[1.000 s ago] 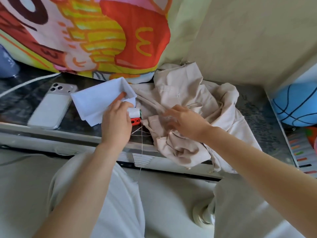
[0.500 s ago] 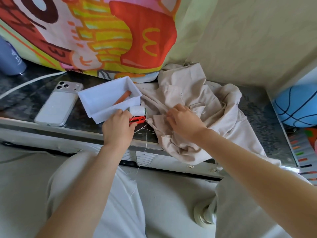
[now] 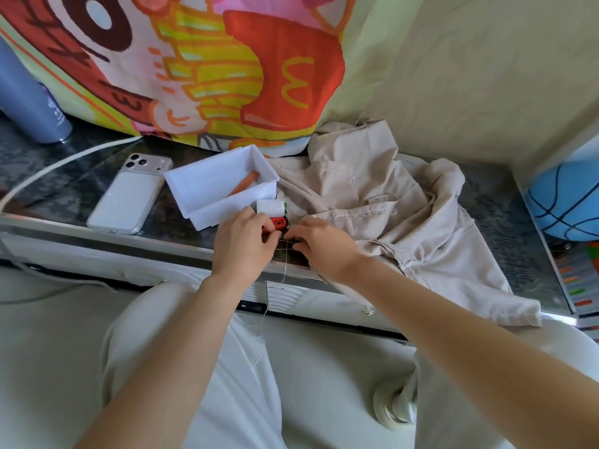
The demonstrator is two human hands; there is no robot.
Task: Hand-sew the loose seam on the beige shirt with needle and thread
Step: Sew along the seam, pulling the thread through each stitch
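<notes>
The beige shirt [image 3: 398,218] lies crumpled on the dark counter, one part hanging over the front edge. A stitched seam edge [image 3: 356,214] faces up near its middle. My left hand [image 3: 243,244] and my right hand [image 3: 319,246] meet at the counter's front edge, fingertips pinching a thin thread [image 3: 284,270] that trails down over the edge. The needle is too small to make out. A white thread spool [image 3: 270,208] and small red scissors [image 3: 278,222] sit just behind my hands.
A white plastic tray [image 3: 207,183] holding an orange stick stands left of the spool. A white phone [image 3: 129,194] lies further left, with a white cable and a blue bottle [image 3: 29,105]. A colourful printed cloth hangs behind. A blue ball [image 3: 567,202] is at right.
My left hand let go of the white tray and came down to the thread. My right hand left the shirt and moved left to meet it.
</notes>
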